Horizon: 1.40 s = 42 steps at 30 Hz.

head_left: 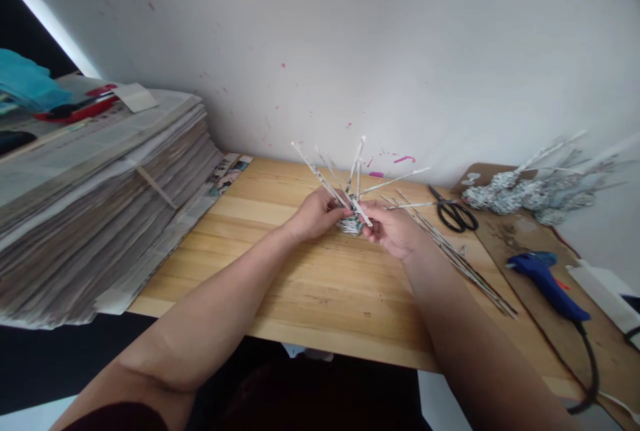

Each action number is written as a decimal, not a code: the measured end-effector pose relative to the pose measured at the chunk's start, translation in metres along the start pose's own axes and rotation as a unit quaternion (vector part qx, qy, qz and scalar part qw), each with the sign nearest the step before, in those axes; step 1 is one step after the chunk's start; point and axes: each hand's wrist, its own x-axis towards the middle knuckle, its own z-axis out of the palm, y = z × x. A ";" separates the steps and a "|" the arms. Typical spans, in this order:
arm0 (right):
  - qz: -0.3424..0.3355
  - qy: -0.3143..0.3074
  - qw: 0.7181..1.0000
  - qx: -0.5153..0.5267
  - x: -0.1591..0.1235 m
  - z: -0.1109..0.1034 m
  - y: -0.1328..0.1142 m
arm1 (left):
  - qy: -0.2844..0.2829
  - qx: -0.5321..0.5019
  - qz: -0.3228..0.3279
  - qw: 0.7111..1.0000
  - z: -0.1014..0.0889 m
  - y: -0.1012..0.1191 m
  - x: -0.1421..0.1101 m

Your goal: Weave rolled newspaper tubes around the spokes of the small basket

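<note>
A small woven basket of rolled paper strips sits on the wooden table between my hands, several of its paper sticks standing up and fanning outward. My left hand is closed on the basket's left side, thumb along the rim. From the right, my right hand pinches a pale paper strip that slants across the front of the rim. My palms and the far side of the basket hide part of the weave. Beside my right wrist lie several loose thin paper sticks.
Black scissors lie behind the loose sticks. At right, a blue glue gun with a cord rests on a brown board, near several woven paper pieces. A tall newspaper stack fills the left. The wall rises behind the table.
</note>
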 end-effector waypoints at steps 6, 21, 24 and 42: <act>-0.244 0.025 0.940 -0.238 -0.003 0.003 0.011 | 0.018 0.014 -0.004 1.000 0.001 -0.001 0.000; -0.340 0.107 0.842 -0.405 0.006 -0.002 0.016 | 0.018 0.007 0.026 0.999 0.003 0.002 -0.002; -0.303 0.106 0.870 -0.374 0.004 0.002 0.014 | 0.014 -0.015 0.010 1.000 0.004 0.000 -0.001; -0.199 -0.013 0.968 -0.151 0.009 -0.013 0.008 | 0.056 0.100 0.065 0.991 0.009 0.000 -0.003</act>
